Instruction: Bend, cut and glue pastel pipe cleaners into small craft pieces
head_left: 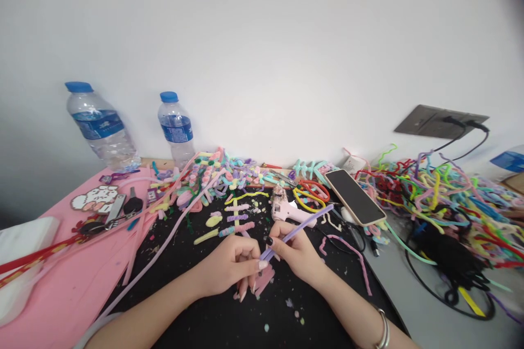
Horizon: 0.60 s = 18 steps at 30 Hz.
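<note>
A purple pipe cleaner (305, 224) is pinched between my two hands above the black mat (229, 324). My left hand (233, 266) grips its lower end between thumb and fingers, where it looks doubled. Just to the right, my right hand (293, 251) holds it a little higher, and the free end slants up and right. Beneath the hands, a pink patch (264, 281) shows on the mat. Short twisted pipe-cleaner pieces (237, 218) in yellow, purple and pink lie just beyond my left hand. A pale pink glue gun (286, 210) rests beyond my right hand.
A phone (355, 197) lies at the right, near a tangled pile of pipe cleaners (442, 185) and a black cable bundle (450, 251). More pipe-cleaner pieces line the back. Two water bottles (98, 125) stand at the left by the wall, near keys (133, 204) on pink sheeting.
</note>
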Available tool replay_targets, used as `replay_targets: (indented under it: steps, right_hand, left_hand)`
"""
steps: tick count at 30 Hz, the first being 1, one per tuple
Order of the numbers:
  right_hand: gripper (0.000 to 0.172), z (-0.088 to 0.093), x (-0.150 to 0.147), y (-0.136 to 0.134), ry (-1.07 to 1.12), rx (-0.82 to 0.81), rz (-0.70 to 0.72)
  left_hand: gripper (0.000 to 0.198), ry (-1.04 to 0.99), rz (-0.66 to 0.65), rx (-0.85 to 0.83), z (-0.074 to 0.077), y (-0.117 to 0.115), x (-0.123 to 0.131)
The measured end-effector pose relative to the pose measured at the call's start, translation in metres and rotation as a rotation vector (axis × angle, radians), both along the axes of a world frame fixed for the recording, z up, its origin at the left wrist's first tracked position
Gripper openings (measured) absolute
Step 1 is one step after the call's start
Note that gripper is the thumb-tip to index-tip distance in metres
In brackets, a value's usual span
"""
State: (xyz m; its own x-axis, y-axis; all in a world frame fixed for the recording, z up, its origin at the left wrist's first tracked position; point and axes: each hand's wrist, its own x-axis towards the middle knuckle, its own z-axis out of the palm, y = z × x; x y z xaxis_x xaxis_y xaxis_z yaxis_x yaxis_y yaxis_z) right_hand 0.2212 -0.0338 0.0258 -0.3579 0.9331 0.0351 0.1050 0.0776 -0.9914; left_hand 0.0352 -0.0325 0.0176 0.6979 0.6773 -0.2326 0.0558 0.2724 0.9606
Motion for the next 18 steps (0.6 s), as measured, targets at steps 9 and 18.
replay_targets:
  steps: [9, 18]
  right_hand:
    - [0.032, -0.0029, -0.0001, -0.0008, 0.035, -0.018, 0.009]
    - [0.034, -0.0089, -0.0041, -0.0003, 0.166, -0.153, -0.034]
  left_hand:
    - [0.035, -0.037, -0.005, -0.041, -0.0009, -0.0004, -0.0008]
    - [0.035, -0.073, -0.008, -0.062, -0.0021, 0.0030, -0.0018]
